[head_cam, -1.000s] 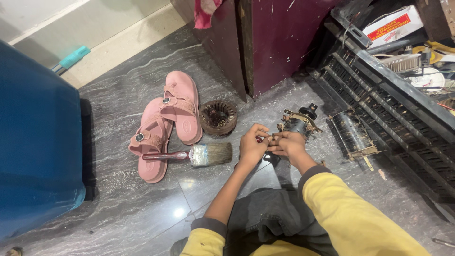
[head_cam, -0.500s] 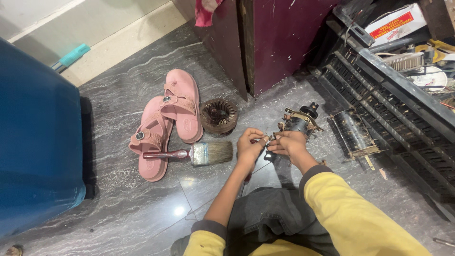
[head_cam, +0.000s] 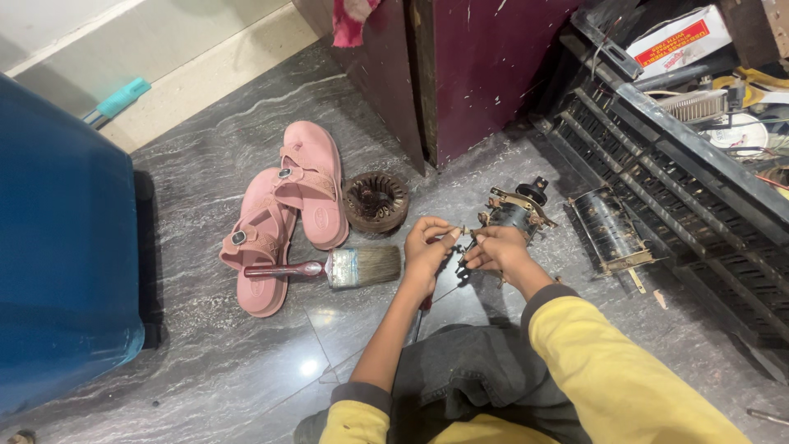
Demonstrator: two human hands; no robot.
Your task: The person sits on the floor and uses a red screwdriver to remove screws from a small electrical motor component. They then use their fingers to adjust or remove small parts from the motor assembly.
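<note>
Both hands are working low over the grey marble floor (head_cam: 205, 353), meeting just in front of the knees. The left hand (head_cam: 427, 251) is pinching a small metal part (head_cam: 462, 233) between thumb and fingertips, other fingers curled; the right hand (head_cam: 497, 248) is gripping the same small piece from the other side, fingers bent in tight, with a dark chain-like bit (head_cam: 460, 265) hanging under it. Exactly what the piece is, too small to tell. A motor armature assembly (head_cam: 516, 212) is sitting on the floor just beyond the right hand, touching or nearly so. A paintbrush (head_cam: 345, 267) is lying just left of the left hand, handle resting on a pair of pink sandals (head_cam: 283, 210). A round rusty fan-like part (head_cam: 376, 200) is sitting between sandals and a maroon cabinet (head_cam: 468, 66). A ribbed metal core (head_cam: 608, 230) is lying near a black slatted rack (head_cam: 690, 181) boxing in the right side. A blue bin (head_cam: 57, 271) is closing off the left edge; open floor is showing front-left.
</note>
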